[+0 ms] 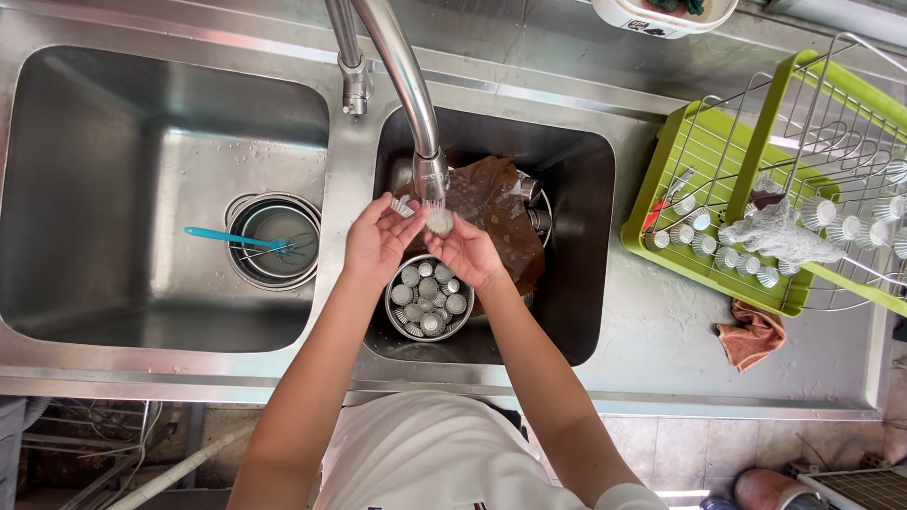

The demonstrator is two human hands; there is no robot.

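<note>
1. The right hand [466,247] has its grip pinched on a small fluted tin cup [439,220], held directly under the tap [430,175] in the running water.
2. The left hand [376,238] is cupped just beside it, fingers loosely curled around a second small tin [403,208] at the fingertips; its grip looks closed on that tin.
3. Both hands hover over the right sink [586,283], above a round metal bowl [394,316] filled with more small cups.
4. Behind the bowl lies a brown sheet [501,212] over other metal ware.
5. The left sink [142,142] holds a stack of round pans [274,274] with a whisk with a blue handle [231,236] resting across them.
6. On the bench to the right stands a green rack [699,142] with washed cups in rows and a grey cloth [779,236] on top.
7. A pinkish rag [751,335] lies on the bench just in front of the rack.
</note>
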